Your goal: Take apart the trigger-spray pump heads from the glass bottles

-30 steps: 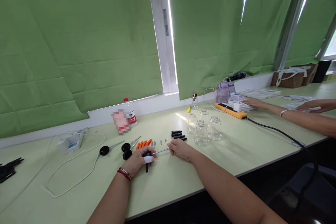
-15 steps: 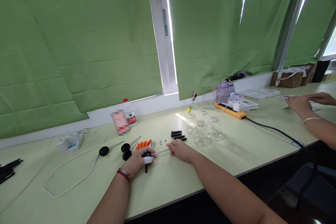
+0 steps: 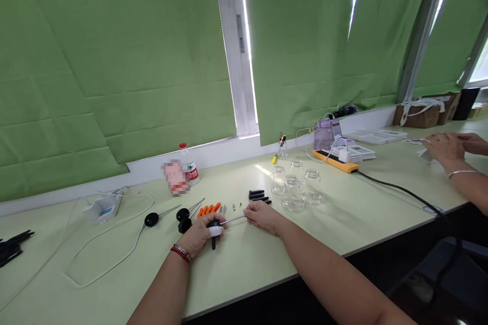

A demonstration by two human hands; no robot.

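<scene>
My left hand (image 3: pixel 204 233), with white tape on one finger, is closed on the black end piece (image 3: pixel 214 224) of a thin metal rod (image 3: pixel 233 220). The fingers of my right hand (image 3: pixel 261 216) pinch the rod's far end. Just behind my left hand lie orange parts (image 3: pixel 209 209) and short metal pins (image 3: pixel 222 210). Black discs with metal rods (image 3: pixel 183 214) rest to its left. Small metal bits (image 3: pixel 234 206) sit between the hands, further back. Black brush-like parts (image 3: pixel 256 195) are right behind my right hand.
Several clear glass jars (image 3: pixel 293 195) stand right of centre. Behind them is an orange power strip (image 3: pixel 335 160) with a black cable. A red-capped bottle (image 3: pixel 192 165) stands near the wall. White cords (image 3: pixel 110 231) cross the left side. Another person's hands (image 3: pixel 446 147) work at the far right.
My hands and the rod have hardly moved. At the far right, the other person's hands have shifted a little to the right.
</scene>
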